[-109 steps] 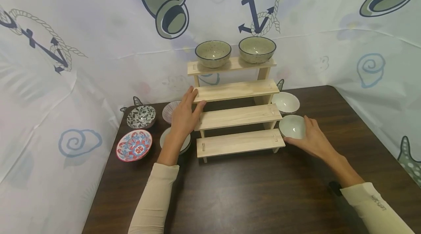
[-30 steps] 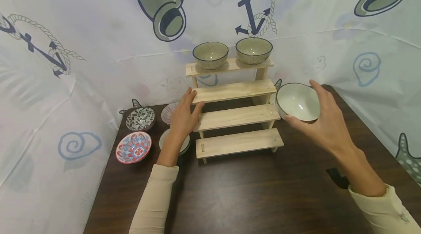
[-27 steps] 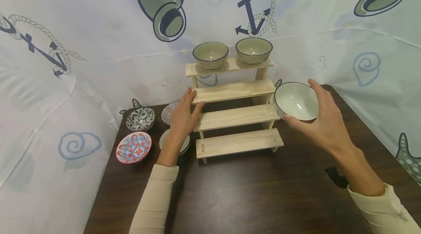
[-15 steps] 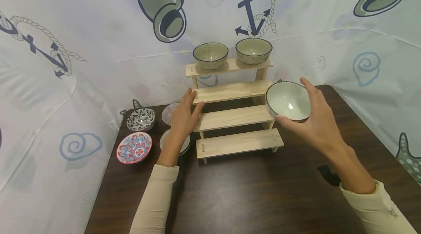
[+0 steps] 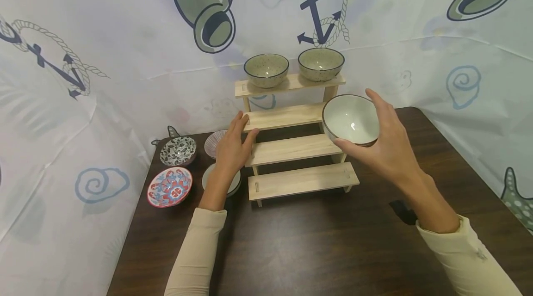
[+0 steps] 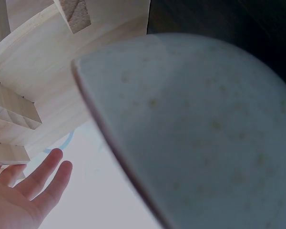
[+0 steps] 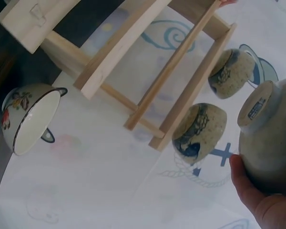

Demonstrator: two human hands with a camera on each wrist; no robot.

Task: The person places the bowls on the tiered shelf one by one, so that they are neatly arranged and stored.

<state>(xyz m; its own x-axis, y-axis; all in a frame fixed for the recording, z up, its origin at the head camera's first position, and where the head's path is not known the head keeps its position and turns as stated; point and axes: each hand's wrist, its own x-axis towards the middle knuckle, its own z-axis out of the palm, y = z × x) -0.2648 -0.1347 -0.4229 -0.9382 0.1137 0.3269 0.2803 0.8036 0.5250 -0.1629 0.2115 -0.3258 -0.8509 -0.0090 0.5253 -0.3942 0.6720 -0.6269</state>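
Note:
In the head view my right hand [image 5: 389,143] holds a bowl [image 5: 350,119], pale inside with a thin dark rim. Thumb at the front and fingers at the right side, it hangs tilted in front of the right ends of the upper boards. The right wrist view shows its grey-green outside and foot [image 7: 255,107]. My left hand [image 5: 233,148] touches the left end of the second-highest board of a four-step wooden display stand [image 5: 304,180], its fingers mostly straight. Two speckled green bowls with blue rims, one left [image 5: 266,70] and one right [image 5: 321,64], stand on the top board.
Left on the dark table [image 5: 291,249] are a black-and-white leaf-patterned bowl [image 5: 178,150], a red-and-blue dish [image 5: 170,187], a striped bowl [image 5: 213,144] and a pale bowl [image 5: 234,185] partly behind my left forearm. A flowered two-handled enamel bowl [image 7: 33,119] shows in the right wrist view.
My right hand has lifted the bowl off the table at the right of the stand, then carried it left and slightly up toward the upper boards. The left hand has stayed at the stand.

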